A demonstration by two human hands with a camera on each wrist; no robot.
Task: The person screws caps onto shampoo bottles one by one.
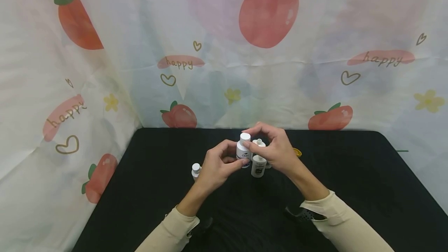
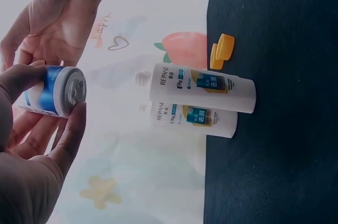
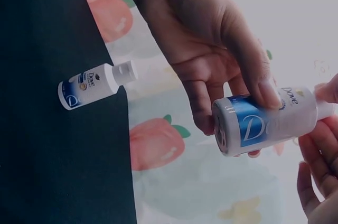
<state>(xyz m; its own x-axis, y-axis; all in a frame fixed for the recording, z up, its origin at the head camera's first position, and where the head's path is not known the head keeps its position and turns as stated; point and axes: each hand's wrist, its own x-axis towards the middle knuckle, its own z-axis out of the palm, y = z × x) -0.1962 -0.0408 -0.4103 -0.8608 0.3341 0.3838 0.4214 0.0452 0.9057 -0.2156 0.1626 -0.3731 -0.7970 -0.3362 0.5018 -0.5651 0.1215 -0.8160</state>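
Observation:
My left hand (image 1: 216,165) holds a small white and blue Dove bottle (image 1: 242,152) upright, thumb and fingers round its lower body. At the top, the thumb and fingers of my right hand (image 1: 276,149) pinch the white cap (image 1: 245,137). In the right wrist view the bottle's blue label (image 3: 252,122) shows beside the left thumb, and fingers of the right hand (image 3: 322,150) reach its cap end. The left wrist view shows the bottle's round base (image 2: 74,91) above the table.
Two white REPAND bottles (image 2: 200,87) without caps stand close together behind the hands. Near them lie two yellow caps (image 2: 226,47). A second capped Dove bottle (image 3: 91,85) stands at the left on the black table (image 1: 157,197). A printed cloth (image 1: 217,18) hangs behind the table.

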